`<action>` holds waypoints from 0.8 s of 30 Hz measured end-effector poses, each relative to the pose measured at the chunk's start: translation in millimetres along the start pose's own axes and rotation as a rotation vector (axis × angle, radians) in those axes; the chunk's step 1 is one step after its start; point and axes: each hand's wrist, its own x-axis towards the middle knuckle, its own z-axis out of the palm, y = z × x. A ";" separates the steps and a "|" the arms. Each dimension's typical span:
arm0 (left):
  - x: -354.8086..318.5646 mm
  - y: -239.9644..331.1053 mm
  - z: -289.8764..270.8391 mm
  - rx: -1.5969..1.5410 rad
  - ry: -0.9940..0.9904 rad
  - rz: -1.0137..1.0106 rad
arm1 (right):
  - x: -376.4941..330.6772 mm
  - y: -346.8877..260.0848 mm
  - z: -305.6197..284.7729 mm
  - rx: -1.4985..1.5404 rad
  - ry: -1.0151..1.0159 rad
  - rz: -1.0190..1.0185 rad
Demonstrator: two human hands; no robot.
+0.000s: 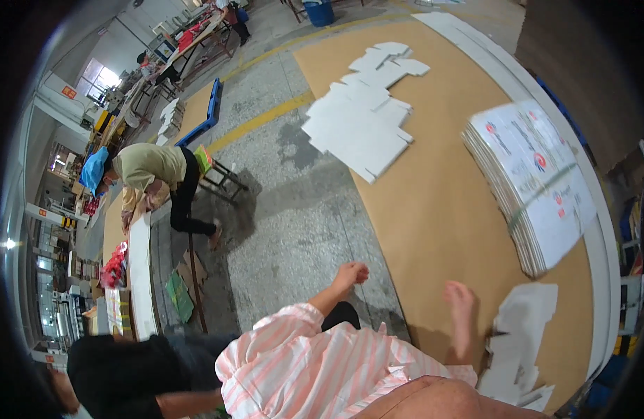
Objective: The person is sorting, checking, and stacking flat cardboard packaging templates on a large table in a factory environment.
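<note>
While my left hand (350, 274) hangs loosely curled and empty over the concrete floor (294, 223), my right hand (461, 307), fingers open, reaches toward white carton blanks (521, 328) on the brown cardboard sheet (433, 202), below a strapped bundle (531, 181).

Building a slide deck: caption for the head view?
Bare hands, left hand and right hand, hover over brown board beside strapped carton stack.

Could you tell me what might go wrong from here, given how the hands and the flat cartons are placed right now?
1. The right hand reaches onto the brown board beside loose white die-cut sheets; a careless sweep could scatter or crease them.
2. The strapped bundle of printed flat cartons lies near the board's edge and looks fanned, so a nudge might make it slide.
3. The left hand hangs free over the floor, giving little support.
</note>
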 end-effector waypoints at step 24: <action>89.5 148.8 -320.0 -0.262 0.270 -0.099 | 342.6 -70.7 558.2 1.412 0.037 0.493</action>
